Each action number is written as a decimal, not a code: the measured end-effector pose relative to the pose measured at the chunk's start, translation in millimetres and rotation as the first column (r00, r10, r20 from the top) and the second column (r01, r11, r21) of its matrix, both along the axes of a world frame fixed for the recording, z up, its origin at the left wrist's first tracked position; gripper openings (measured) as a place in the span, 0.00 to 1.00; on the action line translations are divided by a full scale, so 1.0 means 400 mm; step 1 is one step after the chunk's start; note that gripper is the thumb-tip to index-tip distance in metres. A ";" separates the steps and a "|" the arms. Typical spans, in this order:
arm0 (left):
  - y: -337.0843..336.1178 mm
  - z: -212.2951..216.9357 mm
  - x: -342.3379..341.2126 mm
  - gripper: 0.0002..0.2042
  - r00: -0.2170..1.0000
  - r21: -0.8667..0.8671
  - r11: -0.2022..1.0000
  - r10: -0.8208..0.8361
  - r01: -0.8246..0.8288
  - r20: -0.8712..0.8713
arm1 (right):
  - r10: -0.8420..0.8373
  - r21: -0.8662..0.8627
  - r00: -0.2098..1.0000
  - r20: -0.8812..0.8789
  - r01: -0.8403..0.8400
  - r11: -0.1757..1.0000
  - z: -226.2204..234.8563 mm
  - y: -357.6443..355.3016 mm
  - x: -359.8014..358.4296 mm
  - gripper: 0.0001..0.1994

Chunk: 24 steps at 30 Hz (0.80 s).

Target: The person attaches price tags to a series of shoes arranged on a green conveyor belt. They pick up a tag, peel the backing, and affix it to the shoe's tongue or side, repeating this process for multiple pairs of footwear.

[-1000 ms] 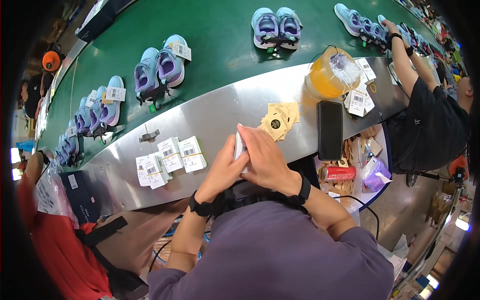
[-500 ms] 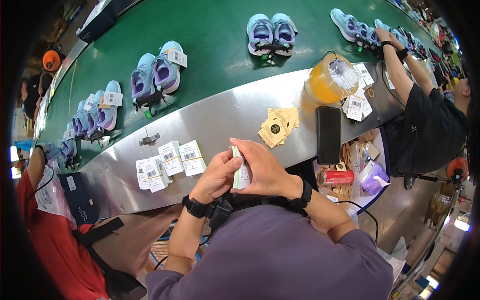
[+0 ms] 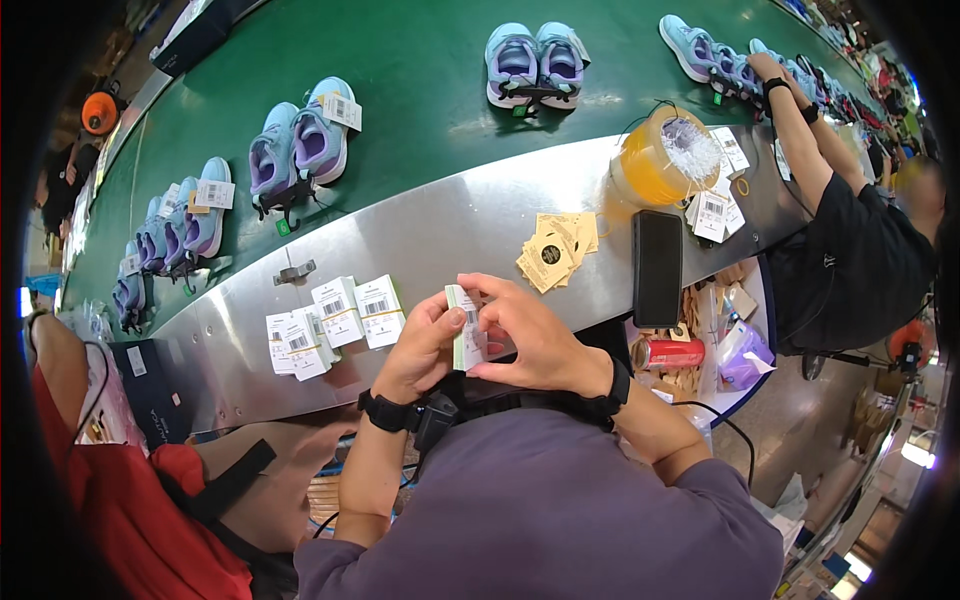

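A thick stack of white price tags (image 3: 468,328) with pale green edges stands upright between my hands, at the metal ledge's near edge. My left hand (image 3: 422,348) grips its left side, thumb along the edge. From the right, my right hand (image 3: 545,335) closes on the same stack, fingers at its top and face, thumb near its bottom. Left of my hands lie several more piles of white tags (image 3: 336,312) on the ledge. Kraft-coloured round-logo cards (image 3: 552,258) are spread beyond my right hand.
A black phone (image 3: 657,270) and a yellow tape roll filled with clear fasteners (image 3: 655,165) sit to the right. Pairs of light-blue shoes (image 3: 535,68) stand on the green belt (image 3: 420,90). An open bin (image 3: 745,400) holds a red can (image 3: 672,353). Co-workers flank me.
The stack has shifted slightly left and shows more of its face. My right fingers have bent and spread around it. The nearer shoes have moved left with the belt. The left co-worker's arm has drawn back.
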State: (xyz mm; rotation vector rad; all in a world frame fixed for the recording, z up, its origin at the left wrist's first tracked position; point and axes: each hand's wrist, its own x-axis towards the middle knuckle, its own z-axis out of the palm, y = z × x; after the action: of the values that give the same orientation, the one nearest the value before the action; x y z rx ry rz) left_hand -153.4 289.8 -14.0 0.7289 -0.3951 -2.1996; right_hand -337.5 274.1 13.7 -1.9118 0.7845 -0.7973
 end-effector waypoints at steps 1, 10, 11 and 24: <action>0.000 -0.001 -0.004 0.28 1.000 -0.003 1.000 0.004 -0.004 -0.004 | -0.003 0.000 1.000 0.001 0.003 1.000 -0.001 -0.001 -0.001 0.26; 0.007 -0.006 -0.020 0.32 0.998 0.014 0.999 -0.029 0.030 -0.049 | 0.024 -0.014 0.999 -0.040 -0.024 1.000 0.020 -0.017 -0.010 0.26; 0.008 -0.003 -0.022 0.32 0.999 0.015 1.000 -0.023 0.023 -0.044 | 0.019 -0.030 0.999 -0.040 -0.020 0.999 0.022 -0.020 -0.007 0.26; 0.003 -0.009 -0.047 0.25 0.915 -0.017 0.962 0.263 -0.271 0.306 | -0.141 -0.284 0.903 -0.406 0.022 0.959 0.007 -0.122 0.006 0.25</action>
State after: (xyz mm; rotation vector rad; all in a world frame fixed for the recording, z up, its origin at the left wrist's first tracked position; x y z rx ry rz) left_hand -172.3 290.8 -17.8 1.0791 -0.3956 -1.8406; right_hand -335.0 225.4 16.4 -2.3592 1.0686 -0.5638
